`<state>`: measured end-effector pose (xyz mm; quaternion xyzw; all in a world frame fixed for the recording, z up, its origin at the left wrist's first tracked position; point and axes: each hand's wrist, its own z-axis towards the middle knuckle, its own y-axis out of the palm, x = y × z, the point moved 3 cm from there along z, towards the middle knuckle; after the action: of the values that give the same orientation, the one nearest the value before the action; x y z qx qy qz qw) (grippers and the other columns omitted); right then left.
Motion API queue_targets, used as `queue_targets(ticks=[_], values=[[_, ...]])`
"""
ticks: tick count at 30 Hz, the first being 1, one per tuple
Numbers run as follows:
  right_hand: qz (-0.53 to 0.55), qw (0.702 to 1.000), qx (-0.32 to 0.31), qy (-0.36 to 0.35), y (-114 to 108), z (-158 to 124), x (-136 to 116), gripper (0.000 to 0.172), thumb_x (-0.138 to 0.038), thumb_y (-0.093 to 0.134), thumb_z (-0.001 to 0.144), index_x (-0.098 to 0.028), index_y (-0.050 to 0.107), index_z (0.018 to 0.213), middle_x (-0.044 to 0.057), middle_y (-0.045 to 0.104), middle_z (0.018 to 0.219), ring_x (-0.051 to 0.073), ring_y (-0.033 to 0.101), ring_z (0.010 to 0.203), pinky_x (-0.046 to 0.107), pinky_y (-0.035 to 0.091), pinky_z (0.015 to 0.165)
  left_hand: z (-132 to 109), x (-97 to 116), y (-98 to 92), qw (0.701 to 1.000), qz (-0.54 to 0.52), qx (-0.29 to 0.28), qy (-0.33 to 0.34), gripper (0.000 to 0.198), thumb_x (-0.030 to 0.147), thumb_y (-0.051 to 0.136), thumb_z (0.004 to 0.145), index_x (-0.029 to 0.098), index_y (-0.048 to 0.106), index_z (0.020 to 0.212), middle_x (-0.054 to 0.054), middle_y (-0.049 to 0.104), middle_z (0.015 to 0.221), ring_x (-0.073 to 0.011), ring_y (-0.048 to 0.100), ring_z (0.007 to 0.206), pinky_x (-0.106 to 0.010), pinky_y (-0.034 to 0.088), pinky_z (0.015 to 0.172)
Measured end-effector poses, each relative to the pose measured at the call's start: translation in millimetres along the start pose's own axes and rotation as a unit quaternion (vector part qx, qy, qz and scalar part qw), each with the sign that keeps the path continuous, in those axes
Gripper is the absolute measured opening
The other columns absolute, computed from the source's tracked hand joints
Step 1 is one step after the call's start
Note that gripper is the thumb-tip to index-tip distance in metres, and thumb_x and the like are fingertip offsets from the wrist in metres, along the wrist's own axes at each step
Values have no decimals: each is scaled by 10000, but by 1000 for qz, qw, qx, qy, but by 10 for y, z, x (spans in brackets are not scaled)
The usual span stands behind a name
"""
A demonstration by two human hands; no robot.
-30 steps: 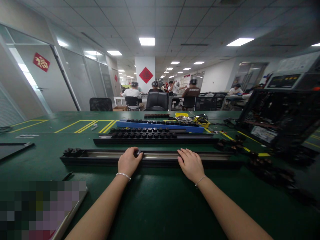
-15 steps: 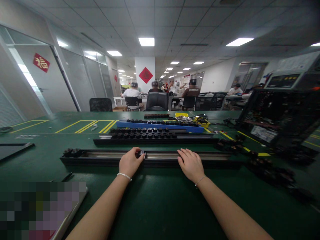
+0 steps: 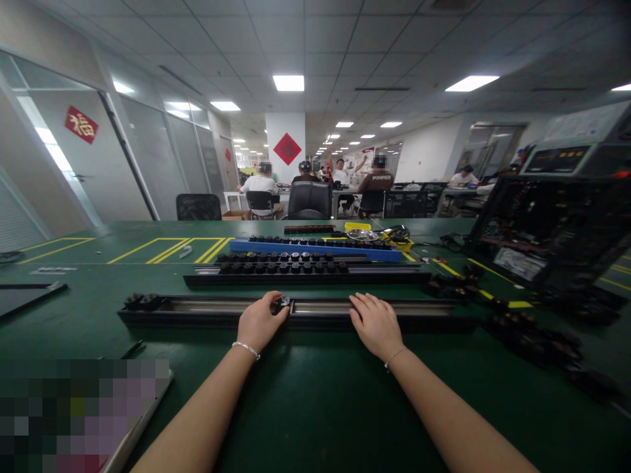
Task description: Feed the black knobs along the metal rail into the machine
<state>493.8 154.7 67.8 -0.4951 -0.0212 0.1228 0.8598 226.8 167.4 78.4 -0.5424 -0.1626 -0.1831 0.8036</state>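
Note:
A long black rail (image 3: 197,320) with a metallic channel lies crosswise on the green table in front of me. My left hand (image 3: 259,323) is closed around a small black block (image 3: 282,303) seated in the rail near its middle; part of the block is hidden by the fingers. My right hand (image 3: 375,323) rests on the rail farther right, fingers stretched out and holding nothing. At the rail's left end sit a few black blocks (image 3: 142,301) with knob-like tops.
Beyond the rail lie a second rail with several black blocks (image 3: 283,267) and a blue rail (image 3: 345,248). Loose black parts (image 3: 535,338) are heaped at the right, before an open equipment case (image 3: 542,223). A yellow tray (image 3: 358,226) stands farther back. People sit in the background.
My left hand has slid slightly to the right along the rail, and the small black block has moved with it. My right hand has stayed in place.

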Motion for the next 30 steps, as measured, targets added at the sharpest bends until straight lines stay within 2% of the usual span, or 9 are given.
queue_targets(ticks=[10, 18, 30], values=[[-5, 1000, 1, 1, 1, -2, -2, 436, -378, 294, 901, -231, 565, 1209, 42, 562, 1255, 206, 437, 1188, 386, 296, 963, -18, 40, -5, 1000, -8, -14, 20, 362, 365, 564, 767, 273, 526, 1115, 3, 694, 1011, -187, 638, 947, -313, 482, 793], [-9, 1000, 3, 2, -2, -1, 0, 429, -378, 300, 899, -236, 571, 1200, 40, 566, 1251, 203, 438, 1188, 383, 292, 966, -16, 30, 71, 995, -15, -12, 96, 394, 335, 562, 774, 258, 497, 1155, -11, 667, 1078, -183, 618, 988, -321, 469, 867], [-6, 1000, 0, 0, -15, -2, -7, 437, -375, 292, 902, -227, 566, 1209, 47, 563, 1254, 208, 436, 1192, 393, 305, 966, -37, 76, 61, 991, -58, -51, 111, 364, 304, 539, 779, 222, 484, 1128, -46, 637, 1139, -184, 576, 1071, -346, 430, 953]])
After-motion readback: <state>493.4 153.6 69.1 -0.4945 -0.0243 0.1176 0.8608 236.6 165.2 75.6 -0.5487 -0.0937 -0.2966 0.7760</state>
